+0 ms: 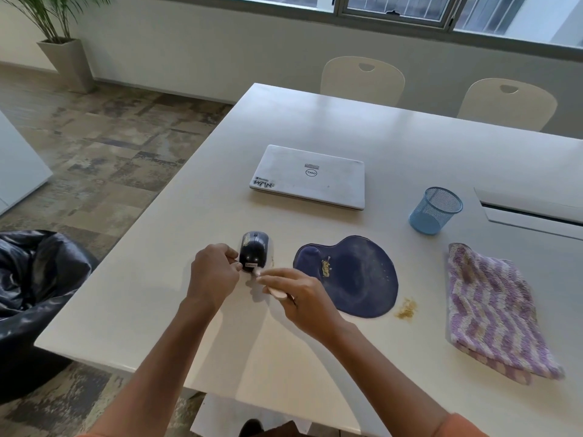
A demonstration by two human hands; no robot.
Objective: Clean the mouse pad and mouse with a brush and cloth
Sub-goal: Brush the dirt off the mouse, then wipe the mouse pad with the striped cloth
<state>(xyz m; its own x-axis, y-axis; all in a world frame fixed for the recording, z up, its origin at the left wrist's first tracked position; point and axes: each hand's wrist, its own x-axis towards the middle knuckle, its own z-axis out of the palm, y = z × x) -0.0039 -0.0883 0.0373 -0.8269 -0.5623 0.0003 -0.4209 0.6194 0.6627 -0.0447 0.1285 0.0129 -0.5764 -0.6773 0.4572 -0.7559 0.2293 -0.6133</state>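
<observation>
The glossy dark mouse (254, 251) is sitting on the white table (315, 127), left of the dusty blue pad (356, 275) (tan crumbs on it). The left hand (214, 272) is pinching its near end; the right hand (296, 294) is gripping a pale brush (277, 293), bristles touching the mouse. A striped purple cloth (492, 313) is lying far right.

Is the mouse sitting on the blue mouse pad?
Apart. The head view shows bare white table between the mouse and the mouse pad.
</observation>
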